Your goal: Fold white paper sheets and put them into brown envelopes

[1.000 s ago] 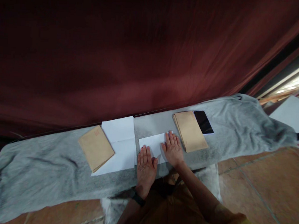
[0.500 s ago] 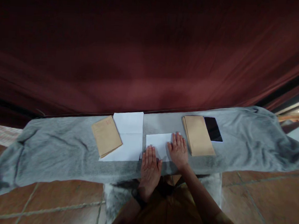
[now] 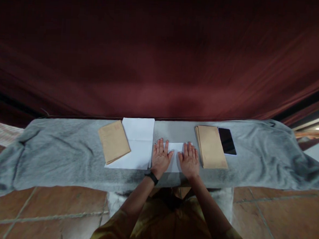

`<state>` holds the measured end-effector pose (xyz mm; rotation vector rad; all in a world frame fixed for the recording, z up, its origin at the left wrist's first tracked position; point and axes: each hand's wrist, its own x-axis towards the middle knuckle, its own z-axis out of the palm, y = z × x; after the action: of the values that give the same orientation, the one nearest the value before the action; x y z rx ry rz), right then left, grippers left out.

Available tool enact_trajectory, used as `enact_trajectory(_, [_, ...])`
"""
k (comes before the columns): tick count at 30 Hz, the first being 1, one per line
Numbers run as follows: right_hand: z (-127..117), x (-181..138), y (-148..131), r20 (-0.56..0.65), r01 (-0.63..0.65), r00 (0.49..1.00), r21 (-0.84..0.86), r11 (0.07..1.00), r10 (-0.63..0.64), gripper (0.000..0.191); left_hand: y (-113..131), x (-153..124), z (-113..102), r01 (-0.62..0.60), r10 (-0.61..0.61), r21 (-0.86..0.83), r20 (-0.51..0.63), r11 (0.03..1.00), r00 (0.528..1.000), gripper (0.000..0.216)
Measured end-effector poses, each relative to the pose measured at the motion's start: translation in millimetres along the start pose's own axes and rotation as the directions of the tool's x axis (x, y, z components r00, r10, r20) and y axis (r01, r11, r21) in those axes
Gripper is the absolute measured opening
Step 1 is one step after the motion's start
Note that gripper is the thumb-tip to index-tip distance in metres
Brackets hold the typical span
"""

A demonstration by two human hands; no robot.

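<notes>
My left hand [image 3: 161, 156] and my right hand [image 3: 189, 160] both lie flat, fingers stretched out, on a folded white sheet of paper [image 3: 174, 149] in the middle of a grey cloth-covered bench [image 3: 65, 153]. A black band sits on my left wrist. Just right of my right hand lies a stack of brown envelopes [image 3: 211, 147]. To the left of my left hand lies a larger white sheet [image 3: 137, 141] with another small stack of brown envelopes [image 3: 113, 141] overlapping its left edge.
A dark phone [image 3: 227, 141] lies face up beside the right envelope stack. A dark red curtain [image 3: 163, 55] hangs right behind the bench. The floor is brown tile [image 3: 48, 210]. The grey cloth droops over both bench ends.
My left hand slid forward from the near edge onto the folded sheet, level with my right hand. The view swung left and straightened, so the bench now runs level.
</notes>
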<state>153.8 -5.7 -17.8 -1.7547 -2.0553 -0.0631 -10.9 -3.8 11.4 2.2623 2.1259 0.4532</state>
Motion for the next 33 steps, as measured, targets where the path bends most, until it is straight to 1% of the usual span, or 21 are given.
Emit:
enact_trajectory(3, [-0.4, -0.4, 0.3, -0.010, 0.011, 1.000, -0.001, 1.000, -0.011, 0.062, 0.9, -3.0, -2.7, -0.059, 0.059, -0.010, 0.026, 0.998, 0.998, 0.058])
enact_trajectory(5, [-1.0, -0.5, 0.3, -0.010, 0.015, 1.000, -0.007, 1.000, -0.015, 0.061, 1.5, -11.4, -6.5, -0.158, 0.160, -0.040, 0.057, 0.987, 0.985, 0.054])
enact_trajectory(8, [-2.6, -0.4, 0.6, 0.004, 0.017, 1.000, -0.013, 1.000, -0.017, 0.062, 0.1, -27.9, -14.7, -0.314, 0.323, -0.091, 0.106, 0.945, 0.941, 0.051])
enact_trajectory(11, [-4.7, -0.2, 0.8, 0.026, 0.021, 0.999, -0.013, 1.000, -0.021, 0.062, -4.2, -43.0, -24.4, -0.410, 0.426, -0.129, 0.141, 0.903, 0.894, 0.054])
enact_trajectory(15, [-5.4, -0.4, 1.0, 0.019, 0.020, 1.000, -0.009, 1.000, -0.020, 0.062, -10.3, -58.1, -34.6, -0.491, 0.519, -0.171, 0.200, 0.854, 0.831, 0.061])
enact_trajectory(19, [-4.9, -1.5, 2.6, 0.001, 0.045, 0.999, 0.017, 0.999, -0.045, 0.062, -13.9, -65.5, -40.3, -0.539, 0.588, -0.243, 0.237, 0.807, 0.774, 0.066])
enact_trajectory(23, [-11.4, 0.6, 4.6, 0.021, 0.039, 0.999, 0.059, 0.998, -0.040, 0.060, -14.6, -65.9, -44.5, -0.551, 0.615, -0.279, 0.268, 0.786, 0.742, 0.065])
enact_trajectory(24, [-14.4, 2.0, 3.8, 0.039, 0.058, 0.997, 0.098, 0.994, -0.062, 0.057, -14.5, -65.7, -45.1, -0.551, 0.617, -0.285, 0.266, 0.785, 0.741, 0.065])
enact_trajectory(25, [-17.8, 3.8, 2.2, 0.065, 0.098, 0.992, 0.155, 0.983, -0.109, 0.055, -14.3, -65.5, -45.3, -0.549, 0.618, -0.292, 0.260, 0.783, 0.742, 0.065])
enact_trajectory(26, [-21.2, 5.6, -0.7, 0.099, 0.160, 0.977, 0.227, 0.961, -0.186, 0.053, -14.2, -65.5, -45.2, -0.548, 0.618, -0.298, 0.252, 0.782, 0.745, 0.064])
enact_trajectory(27, [-24.5, 7.4, -4.6, 0.139, 0.231, 0.949, 0.305, 0.924, -0.283, 0.051, -14.1, -65.7, -44.5, -0.547, 0.617, -0.301, 0.243, 0.782, 0.748, 0.062])
enact_trajectory(29, [-29.5, 10.6, -15.0, 0.220, 0.348, 0.853, 0.434, 0.831, -0.473, 0.048, -14.2, -66.5, -42.3, -0.543, 0.611, -0.294, 0.240, 0.786, 0.754, 0.055])
enact_trajectory(30, [-30.8, 11.9, -20.6, 0.259, 0.382, 0.803, 0.466, 0.798, -0.536, 0.047, -14.4, -67.1, -40.9, -0.543, 0.608, -0.286, 0.247, 0.790, 0.754, 0.052])
enact_trajectory(31, [-31.0, 13.2, -25.9, 0.294, 0.404, 0.764, 0.476, 0.782, -0.574, 0.047, -14.7, -67.5, -39.6, -0.546, 0.609, -0.277, 0.254, 0.791, 0.752, 0.050])
enact_trajectory(32, [-30.3, 14.6, -30.4, 0.322, 0.417, 0.740, 0.469, 0.779, -0.590, 0.046, -15.1, -67.9, -38.3, -0.554, 0.613, -0.268, 0.257, 0.788, 0.747, 0.049])
enact_trajectory(33, [-28.6, 16.2, -33.9, 0.338, 0.425, 0.732, 0.450, 0.785, -0.591, 0.047, -15.5, -68.1, -37.2, -0.566, 0.622, -0.262, 0.254, 0.782, 0.741, 0.049])
